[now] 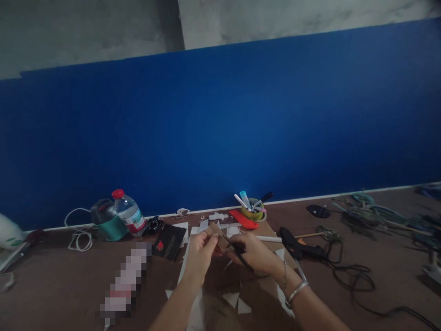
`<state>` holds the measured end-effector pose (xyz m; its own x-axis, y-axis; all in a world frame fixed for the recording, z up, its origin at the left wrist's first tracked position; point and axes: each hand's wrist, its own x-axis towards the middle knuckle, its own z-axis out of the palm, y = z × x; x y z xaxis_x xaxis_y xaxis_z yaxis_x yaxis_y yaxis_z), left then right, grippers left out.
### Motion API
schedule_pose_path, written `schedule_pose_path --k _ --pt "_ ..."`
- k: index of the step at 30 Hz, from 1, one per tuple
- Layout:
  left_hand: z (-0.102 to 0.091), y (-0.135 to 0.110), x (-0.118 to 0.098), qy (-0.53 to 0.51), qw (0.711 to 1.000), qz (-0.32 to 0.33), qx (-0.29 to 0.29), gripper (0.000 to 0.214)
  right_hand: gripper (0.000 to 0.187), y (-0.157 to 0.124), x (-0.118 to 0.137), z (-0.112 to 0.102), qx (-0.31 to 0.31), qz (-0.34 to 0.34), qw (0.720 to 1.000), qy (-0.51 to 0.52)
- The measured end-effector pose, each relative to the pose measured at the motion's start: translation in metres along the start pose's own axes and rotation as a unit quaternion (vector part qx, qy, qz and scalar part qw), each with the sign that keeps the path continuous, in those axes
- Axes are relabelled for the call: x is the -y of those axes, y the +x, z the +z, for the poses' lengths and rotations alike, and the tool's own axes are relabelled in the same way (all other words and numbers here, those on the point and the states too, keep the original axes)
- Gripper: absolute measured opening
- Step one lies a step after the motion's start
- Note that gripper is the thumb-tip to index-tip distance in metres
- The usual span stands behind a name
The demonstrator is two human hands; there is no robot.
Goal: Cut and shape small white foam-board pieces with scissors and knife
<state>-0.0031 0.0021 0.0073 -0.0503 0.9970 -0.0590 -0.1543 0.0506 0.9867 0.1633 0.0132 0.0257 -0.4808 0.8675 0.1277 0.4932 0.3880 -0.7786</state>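
My left hand pinches a small brown cardboard piece low in the head view, just left of centre. My right hand is closed round black-handled scissors, whose blades meet the cardboard piece. A bracelet and a bangle sit on my right wrist. White paper scraps and a brown sheet lie on the table under both hands.
A black glue gun with its cable lies right of my hands. Behind are a tape roll holding pens, an orange tool, a water bottle, a teal container, and tangled cords at far right. A blue wall closes the back.
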Motion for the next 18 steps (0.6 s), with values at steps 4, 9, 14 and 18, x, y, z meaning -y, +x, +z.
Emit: schedule_pose_path --k 4,9,14,18 --pt "0.0004 -0.0020 -0.0032 -0.019 1.000 -0.004 -0.002 0.028 0.011 -0.0005 -0.0055 0.0022 -0.001 -0.007 1.000 0.028" --pt "-0.0001 -0.0031 -0.0056 -0.064 0.997 -0.032 0.009 0.030 0.010 -0.0005 -0.0052 0.0034 -0.006 0.001 0.999 0.044" --pt "0.0036 -0.0047 -0.0068 -0.030 0.999 -0.042 0.012 0.031 0.007 0.0012 -0.0041 0.0045 0.002 0.008 0.998 0.061" --pt "0.0058 -0.0069 -0.0072 -0.044 0.998 -0.047 0.013 0.031 0.007 0.0018 -0.0083 0.0080 -0.016 0.002 0.997 0.073"
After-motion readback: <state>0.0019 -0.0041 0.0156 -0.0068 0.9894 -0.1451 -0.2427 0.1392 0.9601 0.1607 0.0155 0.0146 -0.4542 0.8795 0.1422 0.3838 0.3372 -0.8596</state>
